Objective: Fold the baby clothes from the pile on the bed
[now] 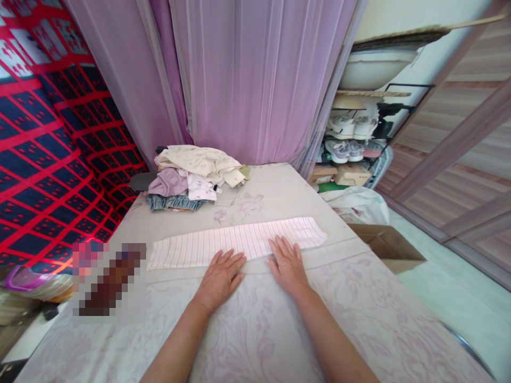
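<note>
A long pink-and-white striped garment (207, 246), folded into a narrow strip, lies flat across a floral-patterned bed sheet (359, 314). My left hand (221, 276) rests palm down on the strip's near edge, fingers stretched out and flat. My right hand (286, 263) lies the same way a little to the right, fingers spread on the striped cloth. Neither hand grips anything.
A pile of loose clothes (195, 175) sits at the far left of the bed. Pink curtains (255, 80) hang behind. A red and blue patterned cloth (48, 159) lies at left. A cardboard box (385, 244) and a shoe rack (351, 138) stand at right.
</note>
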Demonstrator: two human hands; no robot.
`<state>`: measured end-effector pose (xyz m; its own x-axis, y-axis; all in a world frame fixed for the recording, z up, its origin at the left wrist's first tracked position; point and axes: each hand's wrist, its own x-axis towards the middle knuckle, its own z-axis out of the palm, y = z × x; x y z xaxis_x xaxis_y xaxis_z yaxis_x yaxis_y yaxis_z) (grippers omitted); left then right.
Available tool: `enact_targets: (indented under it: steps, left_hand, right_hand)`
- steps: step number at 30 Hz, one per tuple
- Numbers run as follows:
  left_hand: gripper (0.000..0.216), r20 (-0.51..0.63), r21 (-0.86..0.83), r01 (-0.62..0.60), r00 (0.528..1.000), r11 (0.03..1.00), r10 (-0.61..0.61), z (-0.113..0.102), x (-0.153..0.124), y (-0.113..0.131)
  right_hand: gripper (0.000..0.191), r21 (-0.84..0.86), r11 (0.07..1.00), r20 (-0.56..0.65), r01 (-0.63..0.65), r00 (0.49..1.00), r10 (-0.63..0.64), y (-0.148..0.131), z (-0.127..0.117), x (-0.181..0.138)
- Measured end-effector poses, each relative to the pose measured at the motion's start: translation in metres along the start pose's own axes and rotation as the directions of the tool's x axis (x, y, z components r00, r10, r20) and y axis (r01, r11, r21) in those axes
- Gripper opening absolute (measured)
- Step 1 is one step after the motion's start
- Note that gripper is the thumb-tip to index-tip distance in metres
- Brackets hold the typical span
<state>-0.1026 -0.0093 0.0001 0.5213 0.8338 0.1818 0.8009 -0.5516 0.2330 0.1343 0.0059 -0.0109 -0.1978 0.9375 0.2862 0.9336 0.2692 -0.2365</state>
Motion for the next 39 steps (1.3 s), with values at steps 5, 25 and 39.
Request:
enact_targets:
  steps: [5, 25, 39]
  left_hand:
    - [0.041, 0.006, -0.004, 0.009, 1.0, 1.0, -0.009, -0.001, 0.001, 0.0]
    - [0.069, -0.008, 0.084, -0.142, 0.99, 0.986, 0.144, 0.038, 0.059, 0.043]
    - [0.063, -0.014, 0.067, -0.129, 0.991, 0.989, 0.13, 0.036, 0.058, 0.044]
  right_hand:
    - [0.048, -0.095, 0.994, 0.15, -0.061, 0.986, 0.075, 0.022, -0.008, 0.0]
    - [0.04, -0.083, 0.978, -0.019, -0.192, 0.981, 0.191, 0.05, -0.007, 0.007]
    - [0.044, -0.093, 0.734, -0.118, -0.672, 0.74, 0.662, 0.115, -0.047, 0.024]
